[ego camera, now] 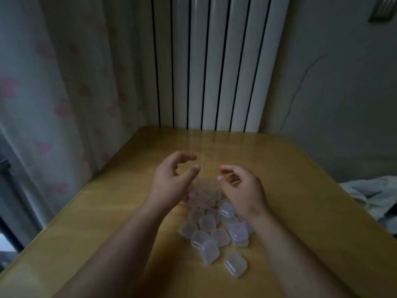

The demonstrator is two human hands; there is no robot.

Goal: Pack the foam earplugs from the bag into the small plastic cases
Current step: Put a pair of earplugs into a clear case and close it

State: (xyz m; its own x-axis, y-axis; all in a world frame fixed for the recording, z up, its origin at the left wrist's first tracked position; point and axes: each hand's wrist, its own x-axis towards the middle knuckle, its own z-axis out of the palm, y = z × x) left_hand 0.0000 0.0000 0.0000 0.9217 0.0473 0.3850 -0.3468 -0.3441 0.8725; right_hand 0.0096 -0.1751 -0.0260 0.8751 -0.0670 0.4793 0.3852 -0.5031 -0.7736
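Several small translucent plastic cases (217, 235) lie in a loose heap on the wooden table (103, 222), all with lids down. A clear plastic bag (203, 195) with more cases inside lies at the heap's far end, between my hands. My left hand (171, 179) hovers at the bag's left side, fingers curved, thumb and forefinger apart with nothing between them. My right hand (240, 188) is at the bag's right side, thumb and curled fingers close together, apparently pinching the bag's thin edge. No foam earplugs are visible.
A white radiator (214, 61) stands behind the table's far edge, with a flowered curtain (53, 93) to the left. Crumpled pale cloth (373, 196) lies off the table's right side. A grey wall (343, 93) is at the right.
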